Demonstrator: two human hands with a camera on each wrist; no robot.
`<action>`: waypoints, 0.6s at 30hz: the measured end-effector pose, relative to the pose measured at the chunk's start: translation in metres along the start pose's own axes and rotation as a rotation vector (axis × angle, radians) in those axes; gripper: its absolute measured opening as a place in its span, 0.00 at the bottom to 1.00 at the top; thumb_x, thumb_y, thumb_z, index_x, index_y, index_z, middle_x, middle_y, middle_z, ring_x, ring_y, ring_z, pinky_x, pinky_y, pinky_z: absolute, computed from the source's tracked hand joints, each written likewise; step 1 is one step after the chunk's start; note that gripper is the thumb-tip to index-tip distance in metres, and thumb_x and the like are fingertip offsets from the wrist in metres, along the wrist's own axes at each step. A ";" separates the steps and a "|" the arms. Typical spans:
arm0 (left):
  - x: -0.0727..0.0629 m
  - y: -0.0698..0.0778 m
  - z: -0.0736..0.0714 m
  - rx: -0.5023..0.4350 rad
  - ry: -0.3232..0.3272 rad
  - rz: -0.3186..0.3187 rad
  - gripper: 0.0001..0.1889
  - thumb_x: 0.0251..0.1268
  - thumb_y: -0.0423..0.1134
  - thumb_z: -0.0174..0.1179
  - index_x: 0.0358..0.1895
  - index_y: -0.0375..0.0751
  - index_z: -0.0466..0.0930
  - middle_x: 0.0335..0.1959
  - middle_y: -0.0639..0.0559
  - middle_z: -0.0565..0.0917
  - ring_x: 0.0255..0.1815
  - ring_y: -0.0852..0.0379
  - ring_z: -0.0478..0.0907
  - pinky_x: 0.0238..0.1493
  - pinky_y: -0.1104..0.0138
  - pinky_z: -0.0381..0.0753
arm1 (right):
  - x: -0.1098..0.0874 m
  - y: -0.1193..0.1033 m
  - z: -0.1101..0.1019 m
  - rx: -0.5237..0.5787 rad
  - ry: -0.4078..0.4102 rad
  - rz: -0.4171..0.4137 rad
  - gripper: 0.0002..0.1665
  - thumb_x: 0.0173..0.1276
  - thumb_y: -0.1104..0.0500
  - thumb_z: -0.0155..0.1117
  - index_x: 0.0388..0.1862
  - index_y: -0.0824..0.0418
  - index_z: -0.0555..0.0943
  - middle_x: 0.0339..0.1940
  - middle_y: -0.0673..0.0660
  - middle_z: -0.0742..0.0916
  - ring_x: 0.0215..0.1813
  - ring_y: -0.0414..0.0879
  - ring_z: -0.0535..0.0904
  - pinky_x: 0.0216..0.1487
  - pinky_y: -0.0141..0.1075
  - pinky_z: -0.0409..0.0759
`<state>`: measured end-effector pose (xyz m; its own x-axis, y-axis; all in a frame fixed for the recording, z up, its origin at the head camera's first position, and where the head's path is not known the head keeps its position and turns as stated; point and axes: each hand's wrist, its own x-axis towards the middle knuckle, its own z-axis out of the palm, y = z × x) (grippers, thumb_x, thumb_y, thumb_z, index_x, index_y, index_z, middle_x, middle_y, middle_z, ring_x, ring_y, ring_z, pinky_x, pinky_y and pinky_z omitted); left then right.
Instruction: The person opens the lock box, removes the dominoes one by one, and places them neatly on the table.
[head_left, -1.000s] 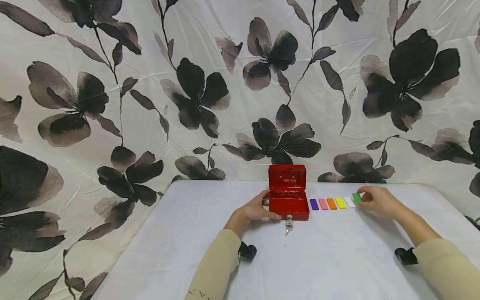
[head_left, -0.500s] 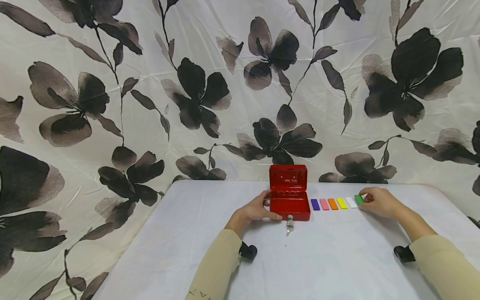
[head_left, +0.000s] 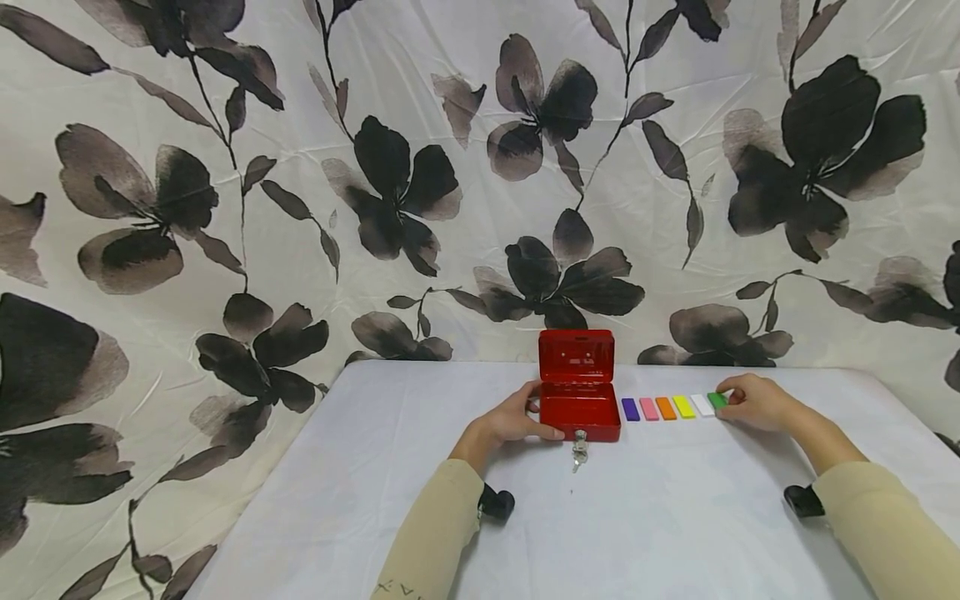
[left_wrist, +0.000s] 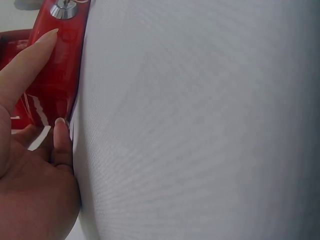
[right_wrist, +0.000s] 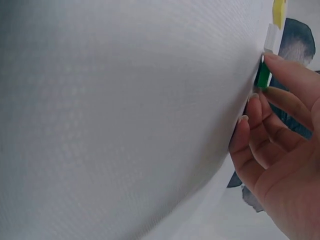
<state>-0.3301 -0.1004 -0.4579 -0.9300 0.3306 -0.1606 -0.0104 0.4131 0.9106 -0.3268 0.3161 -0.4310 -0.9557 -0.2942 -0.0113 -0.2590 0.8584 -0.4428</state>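
Observation:
An open red cash box (head_left: 579,414), lid raised, stands on the white table; keys (head_left: 579,455) hang from its front lock. My left hand (head_left: 512,417) grips its left front corner. In the left wrist view the thumb lies on the red front below the lock (left_wrist: 64,9), the other fingers at the side. My right hand (head_left: 759,403) pinches a small green block (head_left: 717,401) between thumb and index finger, at the right end of a row beside the white block (head_left: 702,405). In the right wrist view its remaining fingers curl near the cloth.
Leftward from the white block run yellow (head_left: 683,407), orange (head_left: 665,408), pink (head_left: 648,408) and purple (head_left: 630,409) blocks, the purple one close to the box. A floral cloth (head_left: 405,200) hangs behind the table (head_left: 420,392).
The green block has come down slightly, level with the row beside the white block, still in my right fingers. My left hand keeps its place on the cash box.

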 end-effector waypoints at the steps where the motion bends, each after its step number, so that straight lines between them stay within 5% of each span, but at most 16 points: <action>1: 0.000 0.000 0.000 0.003 0.002 -0.002 0.50 0.48 0.39 0.81 0.76 0.50 0.63 0.58 0.50 0.75 0.60 0.48 0.68 0.64 0.49 0.75 | 0.000 0.000 0.000 0.000 -0.005 -0.001 0.27 0.65 0.60 0.72 0.55 0.79 0.78 0.31 0.57 0.77 0.37 0.52 0.72 0.39 0.44 0.71; 18: -0.001 0.000 -0.001 -0.005 -0.002 0.003 0.50 0.47 0.39 0.82 0.76 0.50 0.62 0.59 0.50 0.75 0.60 0.48 0.68 0.63 0.50 0.76 | -0.003 0.001 0.000 0.029 -0.027 0.018 0.28 0.67 0.60 0.71 0.57 0.79 0.77 0.31 0.55 0.76 0.37 0.50 0.71 0.38 0.42 0.69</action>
<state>-0.3299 -0.1015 -0.4577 -0.9294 0.3333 -0.1587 -0.0097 0.4076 0.9131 -0.3244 0.3181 -0.4312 -0.9558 -0.2906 -0.0438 -0.2373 0.8510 -0.4684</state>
